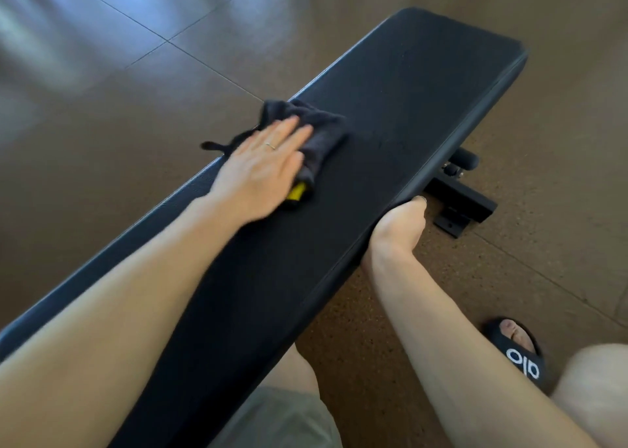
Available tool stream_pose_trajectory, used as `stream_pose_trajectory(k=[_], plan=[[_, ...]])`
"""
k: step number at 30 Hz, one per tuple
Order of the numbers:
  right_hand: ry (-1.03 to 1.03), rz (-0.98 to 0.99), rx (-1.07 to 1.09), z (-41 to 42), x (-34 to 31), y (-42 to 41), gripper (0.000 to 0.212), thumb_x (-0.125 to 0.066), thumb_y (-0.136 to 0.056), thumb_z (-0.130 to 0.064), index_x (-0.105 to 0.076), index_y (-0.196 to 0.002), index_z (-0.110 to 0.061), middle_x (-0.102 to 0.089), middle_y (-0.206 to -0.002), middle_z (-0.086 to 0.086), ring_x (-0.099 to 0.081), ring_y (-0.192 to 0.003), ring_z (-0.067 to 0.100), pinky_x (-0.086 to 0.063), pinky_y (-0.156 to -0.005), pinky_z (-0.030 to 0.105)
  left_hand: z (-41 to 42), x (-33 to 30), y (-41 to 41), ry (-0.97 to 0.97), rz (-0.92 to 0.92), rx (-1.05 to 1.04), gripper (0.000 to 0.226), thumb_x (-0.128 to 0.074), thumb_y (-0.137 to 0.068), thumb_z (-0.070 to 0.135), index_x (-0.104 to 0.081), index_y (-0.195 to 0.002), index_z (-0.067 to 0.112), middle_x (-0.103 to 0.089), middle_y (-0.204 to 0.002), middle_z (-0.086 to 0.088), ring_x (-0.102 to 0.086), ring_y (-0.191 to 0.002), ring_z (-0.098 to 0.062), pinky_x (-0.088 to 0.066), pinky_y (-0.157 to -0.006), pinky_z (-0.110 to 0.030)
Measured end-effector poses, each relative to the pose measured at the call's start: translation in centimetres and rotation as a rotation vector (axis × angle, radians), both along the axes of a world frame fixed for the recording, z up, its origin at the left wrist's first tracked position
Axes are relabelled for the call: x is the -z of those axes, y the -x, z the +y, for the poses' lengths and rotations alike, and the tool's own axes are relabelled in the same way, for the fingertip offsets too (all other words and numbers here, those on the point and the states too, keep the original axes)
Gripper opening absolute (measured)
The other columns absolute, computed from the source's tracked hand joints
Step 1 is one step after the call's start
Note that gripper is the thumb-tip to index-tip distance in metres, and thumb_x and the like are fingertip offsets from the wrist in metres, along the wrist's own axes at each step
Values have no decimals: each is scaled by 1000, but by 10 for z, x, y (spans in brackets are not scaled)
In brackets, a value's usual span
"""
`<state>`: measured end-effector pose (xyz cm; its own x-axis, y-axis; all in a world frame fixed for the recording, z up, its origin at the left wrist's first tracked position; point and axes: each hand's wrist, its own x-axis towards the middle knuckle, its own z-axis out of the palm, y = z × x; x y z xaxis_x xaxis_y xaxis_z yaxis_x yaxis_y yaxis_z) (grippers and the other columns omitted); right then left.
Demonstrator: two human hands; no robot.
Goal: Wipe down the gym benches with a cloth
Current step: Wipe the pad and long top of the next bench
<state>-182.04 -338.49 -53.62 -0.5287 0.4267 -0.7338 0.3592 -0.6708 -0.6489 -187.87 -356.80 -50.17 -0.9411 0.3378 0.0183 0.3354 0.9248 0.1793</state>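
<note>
Head view: left hand (261,168) flat, pressing cloth (316,131) mid-counter (424,83); right hand (401,223) grips its edge; wiping apparently underway, far end probably still unwiped.

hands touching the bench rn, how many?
2. Left hand lies flat on the dark cloth, pressing it onto the bench top. Right hand grips the bench's right edge.

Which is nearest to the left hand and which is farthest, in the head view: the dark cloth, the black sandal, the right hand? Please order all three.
From the left hand:
1. Dark cloth, directly under its fingers on the bench top.
2. Right hand, across the bench, gripping the bench's right edge.
3. Black sandal, on the floor at lower right.
</note>
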Motion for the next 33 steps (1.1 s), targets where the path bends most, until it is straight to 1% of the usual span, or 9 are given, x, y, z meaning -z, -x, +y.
stream_pose_trajectory(k=[2,4,8,12,18,24,26,29,33], plan=[[-8,-3,4,0,-2,0,50,-32,-104,-49,-66,-127,-22,-71,-116,0,-65,-107,25,-50,-107,47,-32,-3,14,-27,-107,-240,54,-17,-108,45,-27,-159,34,-26,-167,0,-31,-151,-26,-23,-120,-40],[-17,-2,-1,-1,-3,-1,50,-31,-104,-48,-67,-127,-21,-71,-117,0,-65,-107,25,-51,-107,47,-56,-8,8,-34,-246,-449,47,-18,-108,49,-32,-152,40,-40,-158,-3,-43,-140,-32,-34,-105,-46],[-9,-3,-3,-1,-5,-1,50,-29,-105,-47,-66,-127,-22,-71,-119,0,-65,-109,24,-50,-108,47,-57,-15,-26,2,-181,-459,43,-22,-108,46,-35,-146,30,-48,-144,-6,-51,-125,-36,-38,-87,-45],[-25,-22,-3,-1,-5,-1,50,-28,-105,-45,-66,-126,-21,-72,-117,0,-65,-108,24,-50,-108,47,-54,-18,-42,56,-119,-452,56,-25,-108,43,-22,-160,23,-39,-155,-6,-45,-133,-34,-41,-99,-49],[-34,-41,-7,0,-4,4,48,-27,-107,-45,-63,-129,-21,-70,-120,1,-63,-110,24,-48,-109,47,5,-12,36,35,-132,-423,48,-23,-108,44,-34,-146,18,-46,-143,-15,-48,-129,-40,-39,-97,-49],[-26,-36,-23,2,-3,2,53,-26,-106,-50,-62,-134,-22,-68,-125,1,-63,-114,25,-47,-112,47,-1,-13,-4,129,-111,-297,59,-18,-109,47,-10,-163,26,-14,-169,-9,-19,-153,-32,-20,-123,-47],[-31,-39,-30,1,-1,2,56,-26,-103,-53,-64,-132,-23,-69,-124,-1,-64,-114,25,-47,-111,48,-26,-17,-37,148,-101,-297,60,-17,-106,51,-13,-163,31,-14,-169,-6,-18,-154,-29,-22,-122,-48],[-21,-53,-19,1,0,3,54,-27,-106,-50,-63,-134,-22,-69,-124,-1,-62,-114,24,-46,-112,46,-50,-21,-43,141,-144,-382,62,-16,-103,55,-16,-161,33,-28,-162,-2,-34,-143,-30,-37,-108,-50],[-32,-35,-9,1,1,5,54,-26,-105,-52,-65,-130,-24,-70,-121,-2,-63,-111,24,-47,-110,46,-14,-9,3,132,-129,-438,61,-25,-107,46,-18,-160,17,-39,-150,-22,-43,-132,-43,-35,-107,-52]])
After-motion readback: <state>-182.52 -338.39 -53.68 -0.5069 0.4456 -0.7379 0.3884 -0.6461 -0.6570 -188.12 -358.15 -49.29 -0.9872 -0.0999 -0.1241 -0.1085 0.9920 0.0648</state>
